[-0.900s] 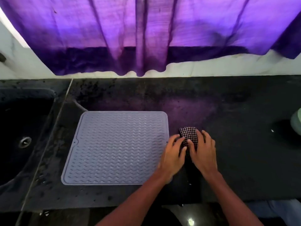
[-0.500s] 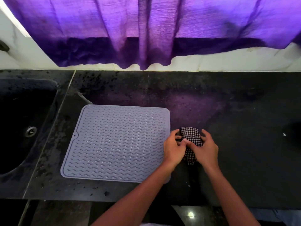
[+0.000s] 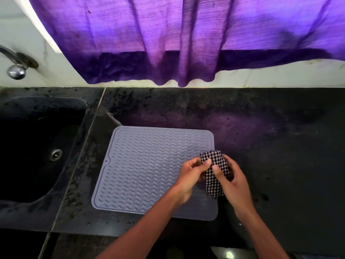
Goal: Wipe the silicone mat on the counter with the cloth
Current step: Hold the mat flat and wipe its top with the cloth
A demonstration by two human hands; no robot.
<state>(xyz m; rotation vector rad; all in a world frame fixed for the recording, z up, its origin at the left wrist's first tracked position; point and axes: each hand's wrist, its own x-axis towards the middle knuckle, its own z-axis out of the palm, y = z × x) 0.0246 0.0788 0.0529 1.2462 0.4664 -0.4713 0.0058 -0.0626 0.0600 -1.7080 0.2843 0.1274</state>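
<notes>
- The cloth (image 3: 214, 172), a black-and-white checked one folded into a narrow bundle, is held between both hands at the right edge of the silicone mat (image 3: 149, 169).
- The right hand (image 3: 234, 181) grips the cloth, with the thumb pressed on its front and the fingers wrapped round behind it.
- The left hand (image 3: 188, 176) has its fingers curled and pinches the cloth's left side, its thumb tip on the checked fabric.
- The cloth's lower end hangs between the two palms; whether it touches the mat cannot be told.
- The mat is pale grey with a wavy ribbed pattern (a small notch marks its left edge) and lies flat on the dark counter (image 3: 270, 146), partly covered by the left forearm at its near right corner.
- A dark sink (image 3: 20, 186) sits well left of the mat, with a round metal drain (image 3: 56, 154) in its bottom.
- A metal tap (image 3: 15, 66) projects from the white wall above the sink.
- A purple curtain (image 3: 186, 34) hangs over the back wall, its hem just above the counter's rear edge.
</notes>
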